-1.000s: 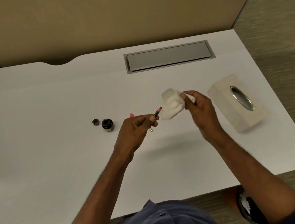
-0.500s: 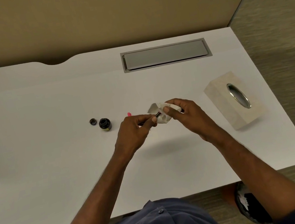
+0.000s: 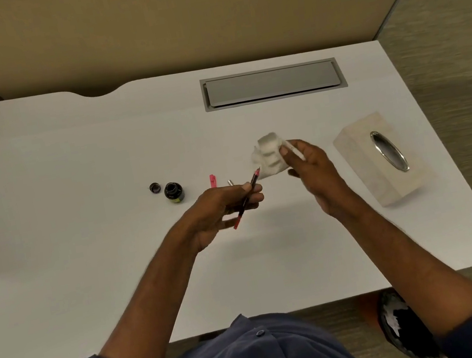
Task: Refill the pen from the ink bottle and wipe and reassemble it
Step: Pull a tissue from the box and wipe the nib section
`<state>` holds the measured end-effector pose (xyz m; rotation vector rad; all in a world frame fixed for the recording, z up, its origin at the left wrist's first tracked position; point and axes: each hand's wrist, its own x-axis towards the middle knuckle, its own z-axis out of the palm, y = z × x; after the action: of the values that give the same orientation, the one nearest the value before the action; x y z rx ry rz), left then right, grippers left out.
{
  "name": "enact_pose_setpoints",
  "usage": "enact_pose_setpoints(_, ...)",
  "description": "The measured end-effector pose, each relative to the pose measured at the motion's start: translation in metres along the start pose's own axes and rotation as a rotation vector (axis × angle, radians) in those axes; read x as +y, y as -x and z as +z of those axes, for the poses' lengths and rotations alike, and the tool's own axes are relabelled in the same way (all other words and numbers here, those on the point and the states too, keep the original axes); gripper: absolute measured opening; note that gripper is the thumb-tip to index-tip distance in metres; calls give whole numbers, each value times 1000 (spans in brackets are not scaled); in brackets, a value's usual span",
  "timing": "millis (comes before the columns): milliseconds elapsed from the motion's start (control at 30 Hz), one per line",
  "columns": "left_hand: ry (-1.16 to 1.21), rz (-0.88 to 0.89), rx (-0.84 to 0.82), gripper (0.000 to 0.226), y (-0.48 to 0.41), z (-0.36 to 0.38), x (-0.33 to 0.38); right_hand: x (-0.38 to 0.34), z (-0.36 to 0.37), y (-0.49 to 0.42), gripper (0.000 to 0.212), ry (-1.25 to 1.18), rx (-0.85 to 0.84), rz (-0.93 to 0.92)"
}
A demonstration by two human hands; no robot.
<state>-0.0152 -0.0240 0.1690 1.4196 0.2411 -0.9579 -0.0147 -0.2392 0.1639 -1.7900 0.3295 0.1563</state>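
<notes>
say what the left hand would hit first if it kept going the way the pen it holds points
Probably the white tissue held by the right hand: the left hand aims the pen tip up-right at it, though depth is unclear.

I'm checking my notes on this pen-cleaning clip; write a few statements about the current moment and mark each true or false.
1. The left hand holds the pen section. True.
2. The right hand holds the ink bottle. False: it holds a crumpled tissue.
3. The ink bottle is capped. False: its cap lies beside it on the desk.
4. The tissue box sits right of both hands. True.
</notes>
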Motion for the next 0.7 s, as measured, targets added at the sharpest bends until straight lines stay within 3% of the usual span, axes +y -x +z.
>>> enact_pose_setpoints(67, 82, -48, -36, 25, 0, -1, -4, -2, -3, -1, 22, 11, 7, -14)
enact_pose_setpoints(267, 123, -34, -41, 30, -4, 5, -10, -4, 1, 10, 25, -9, -254, 47)
enact_pose_setpoints(533, 60, -7, -41, 26, -7, 6, -7, -5, 0, 11, 28, -182, -286, 151)
enact_pose_setpoints(700, 158, 1, -14, 26, -14, 4, -5, -11, 1, 9, 27, -229, -274, 188)
